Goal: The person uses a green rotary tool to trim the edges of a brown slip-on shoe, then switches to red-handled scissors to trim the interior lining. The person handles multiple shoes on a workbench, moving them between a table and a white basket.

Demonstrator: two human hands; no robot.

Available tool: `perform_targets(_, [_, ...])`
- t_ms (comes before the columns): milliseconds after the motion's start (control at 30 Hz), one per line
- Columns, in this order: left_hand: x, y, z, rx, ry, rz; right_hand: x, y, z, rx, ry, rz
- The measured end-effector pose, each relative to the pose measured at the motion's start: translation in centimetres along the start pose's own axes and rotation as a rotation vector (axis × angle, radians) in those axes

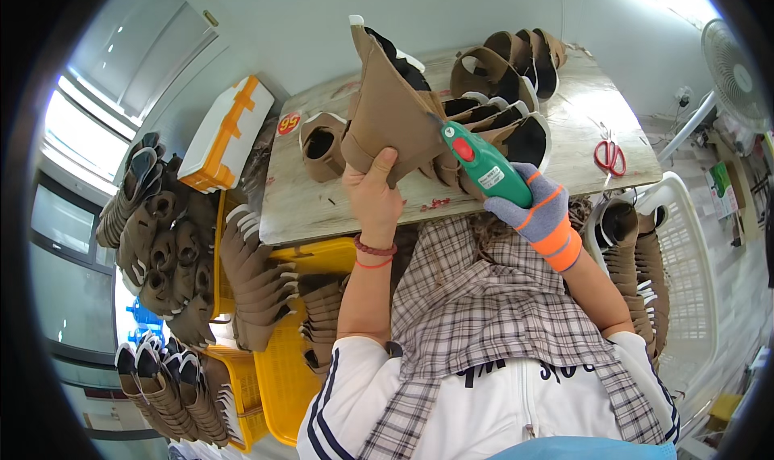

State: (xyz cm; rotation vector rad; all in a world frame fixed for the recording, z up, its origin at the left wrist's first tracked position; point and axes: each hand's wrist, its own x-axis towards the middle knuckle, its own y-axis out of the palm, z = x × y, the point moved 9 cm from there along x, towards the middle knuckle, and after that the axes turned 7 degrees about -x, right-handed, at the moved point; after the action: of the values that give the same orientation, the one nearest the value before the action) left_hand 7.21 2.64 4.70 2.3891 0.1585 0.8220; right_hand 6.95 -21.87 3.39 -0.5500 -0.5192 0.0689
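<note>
Label [491, 176] — printed (on green tool [481, 159])

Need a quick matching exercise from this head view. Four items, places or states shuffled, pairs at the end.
Column one:
1. Green handheld tool
2. Scissors
3. Fan
4. Left hand

Column two:
A. Red-handled, lying on the right part of the table
B. Bare, holding a brown shoe piece
C. Held in the gloved right hand
D. White, at the picture's upper right

Pairs: 1-C, 2-A, 3-D, 4-B
</note>
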Motion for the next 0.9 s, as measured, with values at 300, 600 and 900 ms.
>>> perform_targets(300, [-2.1, 1.5, 1.2, 0.539, 0.158, 0.01, 0.1, -0.7, -1.3, 0.298, 0.194, 0.015])
perform_targets(600, [-2.7, 1.4, 1.2, 0.579, 0.248, 0.036, -0.1, -0.3, -1.4, 0.362, 0.223, 0.074])
perform_targets(900, [-2.9, 1.4, 1.7, 0.609, 0.192, 0.033, -0.3, 0.2, -1.7, 0.443, 0.323, 0.102])
